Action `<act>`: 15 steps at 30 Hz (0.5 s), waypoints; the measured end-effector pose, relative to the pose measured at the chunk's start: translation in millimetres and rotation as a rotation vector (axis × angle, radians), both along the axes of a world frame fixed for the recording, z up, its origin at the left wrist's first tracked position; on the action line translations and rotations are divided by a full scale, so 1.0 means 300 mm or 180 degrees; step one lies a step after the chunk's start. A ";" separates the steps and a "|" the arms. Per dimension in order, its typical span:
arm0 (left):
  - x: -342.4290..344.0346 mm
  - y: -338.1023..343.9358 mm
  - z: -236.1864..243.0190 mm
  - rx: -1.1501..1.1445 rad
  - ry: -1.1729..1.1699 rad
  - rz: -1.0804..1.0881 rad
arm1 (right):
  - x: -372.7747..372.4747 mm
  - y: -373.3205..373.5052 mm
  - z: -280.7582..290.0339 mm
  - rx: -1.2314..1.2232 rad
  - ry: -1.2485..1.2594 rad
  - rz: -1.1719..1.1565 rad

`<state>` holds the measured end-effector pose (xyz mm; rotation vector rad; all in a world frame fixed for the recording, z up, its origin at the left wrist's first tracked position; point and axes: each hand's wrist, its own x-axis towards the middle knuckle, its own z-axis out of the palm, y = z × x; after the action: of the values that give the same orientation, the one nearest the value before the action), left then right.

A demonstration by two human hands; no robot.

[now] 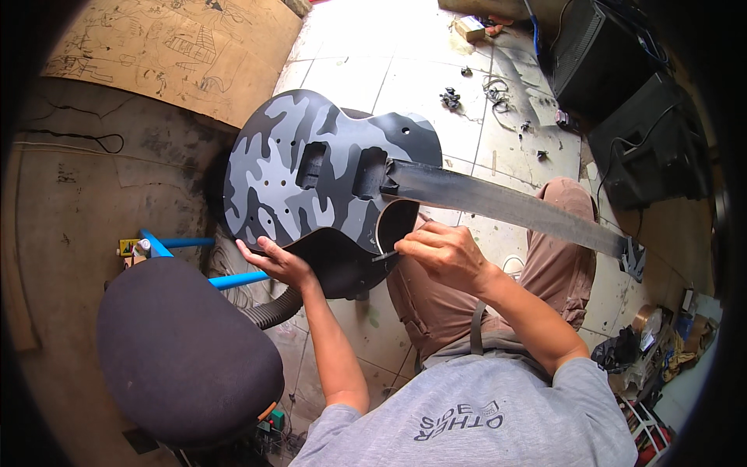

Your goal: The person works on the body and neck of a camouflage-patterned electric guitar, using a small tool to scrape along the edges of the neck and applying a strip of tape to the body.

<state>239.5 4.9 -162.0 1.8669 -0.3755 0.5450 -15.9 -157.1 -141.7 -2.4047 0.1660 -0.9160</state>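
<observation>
An electric guitar body [268,175] in grey and black camouflage is tilted before me, its pickup cavities bare. The neck [506,201] runs out to the right, its face dark and worn-looking, ending in a headstock [633,259]. My left hand [278,261] supports the lower edge of the body, fingers spread along the rim. Pinched in my right hand [436,247] is a thin, pen-like tool [384,256] with a dark tip. That tip touches or nearly touches the edge by the cutaway; which, I cannot tell.
A dark padded seat [187,354] stands at my left, beside blue tubing [237,280] and a ribbed black hose [274,310]. Brown board with drawings [175,50] lies far left. Black boxes [646,144] stand at right. Small dark parts [450,98] litter the tiles.
</observation>
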 end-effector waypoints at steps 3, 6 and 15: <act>0.006 0.001 -0.003 0.0009 -0.0002 -0.0005 | 0.021 -0.014 0.013 -0.0009 0.0030 -0.0120; 0.007 -0.002 -0.002 0.0017 0.0016 -0.0010 | 0.044 -0.021 0.023 -0.0130 0.0099 -0.0130; -0.003 -0.005 0.003 -0.0069 0.0071 -0.0015 | 0.008 -0.019 0.036 -0.0259 0.0017 -0.0061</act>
<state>238.6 3.3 -161.1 1.8493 -0.3579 0.5229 -13.6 -162.8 -130.9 -2.4846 0.1569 -0.9418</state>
